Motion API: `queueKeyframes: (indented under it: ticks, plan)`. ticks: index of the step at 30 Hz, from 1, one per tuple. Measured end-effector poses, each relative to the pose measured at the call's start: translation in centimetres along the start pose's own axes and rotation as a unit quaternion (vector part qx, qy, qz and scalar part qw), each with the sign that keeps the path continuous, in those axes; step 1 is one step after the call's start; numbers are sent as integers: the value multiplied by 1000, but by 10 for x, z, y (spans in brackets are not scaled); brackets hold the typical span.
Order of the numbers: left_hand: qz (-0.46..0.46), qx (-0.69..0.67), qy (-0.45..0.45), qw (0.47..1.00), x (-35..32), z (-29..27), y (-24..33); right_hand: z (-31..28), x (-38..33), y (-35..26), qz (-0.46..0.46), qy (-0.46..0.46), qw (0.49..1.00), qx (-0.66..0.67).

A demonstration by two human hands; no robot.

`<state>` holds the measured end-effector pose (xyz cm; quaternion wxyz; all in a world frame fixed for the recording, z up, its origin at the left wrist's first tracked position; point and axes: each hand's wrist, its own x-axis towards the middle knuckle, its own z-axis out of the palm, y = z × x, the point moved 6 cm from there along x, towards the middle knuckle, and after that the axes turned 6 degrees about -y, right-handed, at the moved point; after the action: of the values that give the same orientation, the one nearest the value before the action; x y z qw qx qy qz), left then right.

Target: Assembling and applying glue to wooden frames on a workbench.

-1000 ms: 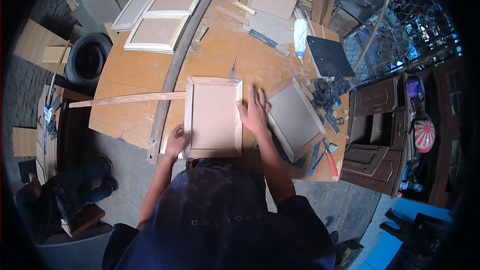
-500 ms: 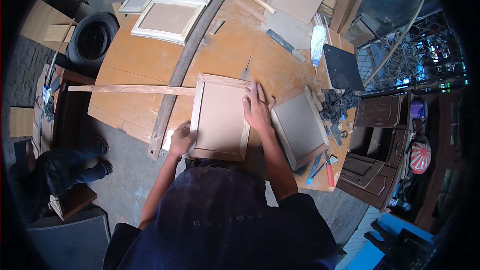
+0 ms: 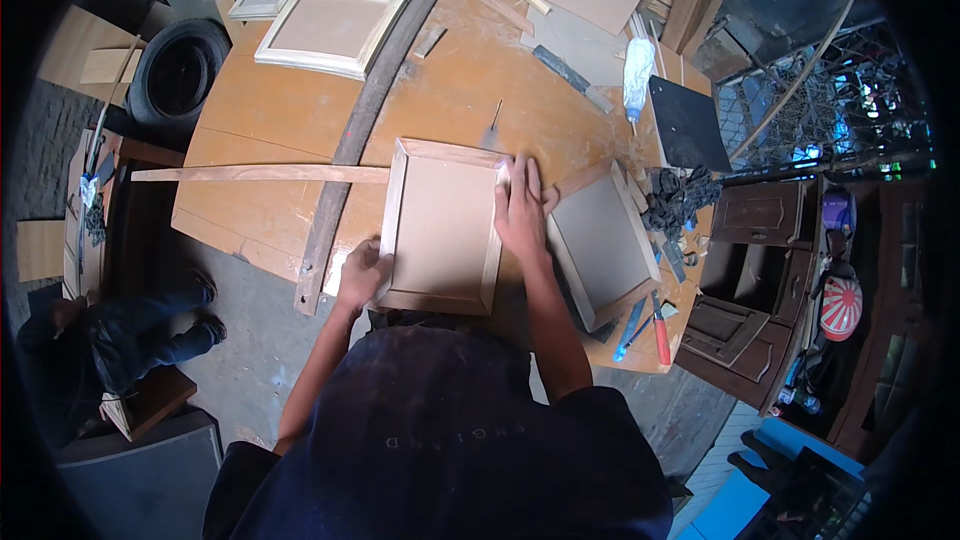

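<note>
A framed panel, light wood around a beige board, lies at the near edge of the table in front of me. My left hand grips its left side rail near the lower corner, fingers curled at the edge. At the panel's upper right corner, my right hand rests with fingers stretched out along the outer edge; whether anything thin lies under them is hidden. Just right of that hand a second framed panel sits at an angle. A long thin wood strip runs leftward from behind the first panel.
A dark wooden beam crosses the orange table. Several framed panels are at the far left. A white-wrapped bottle, a dark crumpled cloth and a red-handled tool lie right. Another person is at left.
My right hand's fingers have slid outward from the top of the corner to its outer right edge. The left hand keeps its hold, and the whole view has shifted slightly.
</note>
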<state>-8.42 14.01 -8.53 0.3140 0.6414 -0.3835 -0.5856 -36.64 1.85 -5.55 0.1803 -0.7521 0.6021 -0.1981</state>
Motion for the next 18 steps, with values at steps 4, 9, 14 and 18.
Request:
queueKeyframes:
  ticks: [4, 9, 14, 18]
  plan:
    - [2, -4, -8, 1000, 4, -4, -9, 7, 4, 0, 7, -12, 999, -40]
    - [-2, 6, -2, 1000, 2, -1, -7, 11, -16, -14, -44, -38, 998, -17]
    - [-1, -8, -18, 1000, 7, -2, -11, 0, 7, 1, 15, -2, 1000, -23]
    - [6, -20, -14, 1000, 8, -3, -14, 10, -4, -18, -47, 6, 999, -15]
